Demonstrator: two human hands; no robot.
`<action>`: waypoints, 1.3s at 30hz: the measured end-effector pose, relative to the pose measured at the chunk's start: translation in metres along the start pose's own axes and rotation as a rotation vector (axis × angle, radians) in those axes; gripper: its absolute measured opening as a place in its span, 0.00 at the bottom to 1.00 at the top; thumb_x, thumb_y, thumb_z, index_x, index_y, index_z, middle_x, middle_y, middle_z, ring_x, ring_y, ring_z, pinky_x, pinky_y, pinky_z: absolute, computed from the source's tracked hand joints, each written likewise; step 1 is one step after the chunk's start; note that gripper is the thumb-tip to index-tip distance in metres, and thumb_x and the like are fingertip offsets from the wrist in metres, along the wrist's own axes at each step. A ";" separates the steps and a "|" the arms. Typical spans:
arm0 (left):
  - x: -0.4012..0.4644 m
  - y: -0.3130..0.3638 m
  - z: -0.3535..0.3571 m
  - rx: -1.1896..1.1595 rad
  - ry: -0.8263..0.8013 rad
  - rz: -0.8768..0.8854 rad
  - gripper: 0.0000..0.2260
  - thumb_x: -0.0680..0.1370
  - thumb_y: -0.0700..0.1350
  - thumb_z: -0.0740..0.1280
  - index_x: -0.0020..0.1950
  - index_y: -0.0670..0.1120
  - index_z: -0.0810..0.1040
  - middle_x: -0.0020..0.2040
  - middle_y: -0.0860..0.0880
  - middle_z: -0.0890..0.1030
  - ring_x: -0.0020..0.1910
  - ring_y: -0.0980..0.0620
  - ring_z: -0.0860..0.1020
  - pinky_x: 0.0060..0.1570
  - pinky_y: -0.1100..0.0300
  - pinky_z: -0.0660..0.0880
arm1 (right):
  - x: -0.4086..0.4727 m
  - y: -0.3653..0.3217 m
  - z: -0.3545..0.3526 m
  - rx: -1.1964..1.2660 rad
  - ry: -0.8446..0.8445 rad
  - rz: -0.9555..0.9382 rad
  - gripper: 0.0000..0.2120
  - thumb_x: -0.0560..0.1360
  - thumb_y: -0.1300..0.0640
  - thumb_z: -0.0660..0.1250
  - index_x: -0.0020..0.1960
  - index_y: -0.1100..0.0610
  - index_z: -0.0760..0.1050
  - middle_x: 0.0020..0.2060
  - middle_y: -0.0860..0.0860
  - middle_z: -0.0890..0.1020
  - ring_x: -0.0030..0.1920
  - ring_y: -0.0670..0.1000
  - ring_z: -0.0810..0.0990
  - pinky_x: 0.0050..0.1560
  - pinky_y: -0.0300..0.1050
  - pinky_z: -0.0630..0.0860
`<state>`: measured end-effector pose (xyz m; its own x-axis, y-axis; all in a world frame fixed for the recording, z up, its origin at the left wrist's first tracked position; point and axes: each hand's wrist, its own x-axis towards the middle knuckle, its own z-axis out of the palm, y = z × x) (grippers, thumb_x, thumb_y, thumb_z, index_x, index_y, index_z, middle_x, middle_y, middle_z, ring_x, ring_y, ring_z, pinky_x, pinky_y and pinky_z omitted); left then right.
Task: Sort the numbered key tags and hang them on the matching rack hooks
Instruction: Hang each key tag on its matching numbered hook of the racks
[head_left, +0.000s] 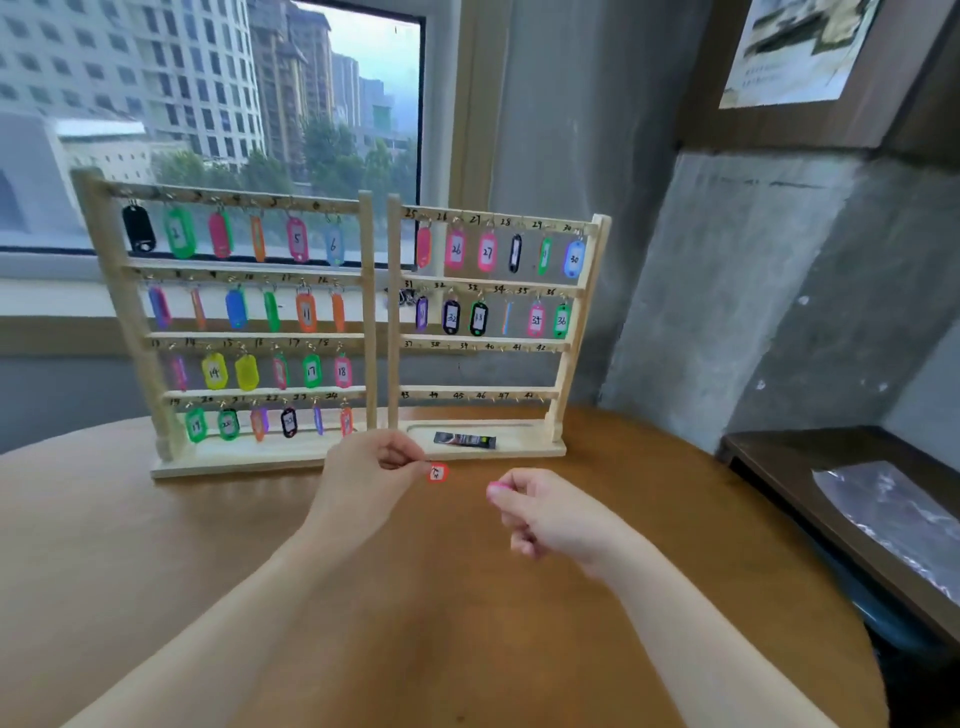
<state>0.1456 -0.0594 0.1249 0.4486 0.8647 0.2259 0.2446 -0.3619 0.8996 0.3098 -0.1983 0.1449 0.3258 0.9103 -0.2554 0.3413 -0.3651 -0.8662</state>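
Two wooden key racks stand side by side at the back of the table. The left rack (370, 312) carries coloured tags on all four numbered rows. On the right rack (566, 343) tags fill the upper two rows, while the hooks marked 37 to 48 hang bare. My left hand (371, 475) pinches a small red tag (438, 473) just in front of the racks. My right hand (545, 512), a little lower and to the right, pinches a pink tag (497, 487), mostly hidden by my fingers.
A small black marker (465, 440) lies in the right rack's base tray. The round brown table (208, 530) spreads out in front of me. A window sill runs behind the racks, a concrete wall stands right, and a dark side table (852, 483) sits at the right.
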 end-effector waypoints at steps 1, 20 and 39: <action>0.006 -0.002 -0.003 -0.007 0.016 -0.008 0.08 0.71 0.40 0.79 0.37 0.50 0.83 0.34 0.55 0.84 0.34 0.61 0.80 0.40 0.67 0.75 | 0.007 -0.006 0.001 -0.015 0.007 -0.027 0.09 0.85 0.50 0.61 0.50 0.54 0.75 0.31 0.45 0.70 0.26 0.46 0.70 0.32 0.39 0.67; 0.130 0.007 0.001 0.083 0.186 0.084 0.04 0.78 0.45 0.72 0.43 0.51 0.83 0.37 0.56 0.83 0.38 0.60 0.81 0.42 0.60 0.76 | 0.142 -0.063 -0.002 0.108 0.350 -0.377 0.10 0.85 0.55 0.59 0.50 0.60 0.75 0.25 0.49 0.72 0.24 0.50 0.72 0.28 0.41 0.70; 0.160 -0.020 0.024 0.234 0.324 0.107 0.04 0.78 0.45 0.71 0.47 0.48 0.85 0.36 0.61 0.79 0.39 0.61 0.78 0.46 0.65 0.75 | 0.201 -0.058 0.013 0.054 0.438 -0.466 0.11 0.83 0.57 0.60 0.43 0.57 0.77 0.25 0.44 0.72 0.29 0.50 0.72 0.36 0.46 0.71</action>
<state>0.2329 0.0785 0.1339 0.1978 0.8692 0.4532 0.4172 -0.4930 0.7635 0.3439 0.0086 0.1378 0.4878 0.8032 0.3420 0.4926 0.0701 -0.8674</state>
